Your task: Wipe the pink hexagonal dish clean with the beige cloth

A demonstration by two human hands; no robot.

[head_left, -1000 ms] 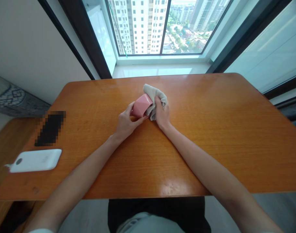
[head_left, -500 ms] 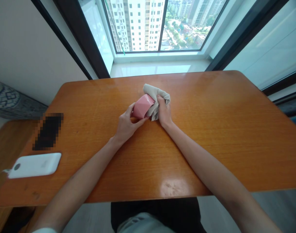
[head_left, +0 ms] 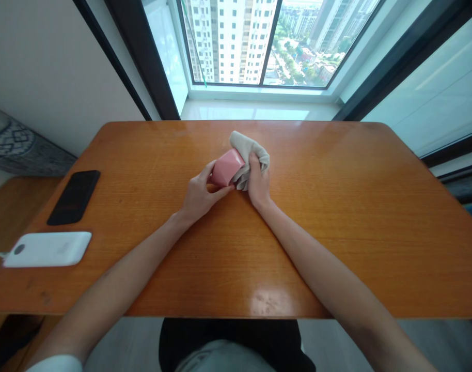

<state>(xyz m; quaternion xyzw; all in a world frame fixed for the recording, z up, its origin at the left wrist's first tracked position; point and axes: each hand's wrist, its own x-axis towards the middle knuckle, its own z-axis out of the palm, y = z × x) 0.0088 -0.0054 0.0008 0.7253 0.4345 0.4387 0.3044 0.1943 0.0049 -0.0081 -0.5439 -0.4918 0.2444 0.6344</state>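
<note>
My left hand is wrapped round a small pink faceted cup, which lies tilted on its side just above the orange wooden table. My right hand grips a beige cloth and presses it against the cup's open end. Part of the cloth is tucked into the cup and hidden there; the rest bunches up behind my right fingers. Both hands meet near the middle of the table, a little toward its far edge.
A black phone and a white power bank lie at the table's left end. A lower wooden surface adjoins that end. Behind the table is a white sill and a large window with dark frames.
My hands, the cup and the cloth keep the same grip, with only slight shifts of my right fingers on the cloth. The view has tilted a little.
</note>
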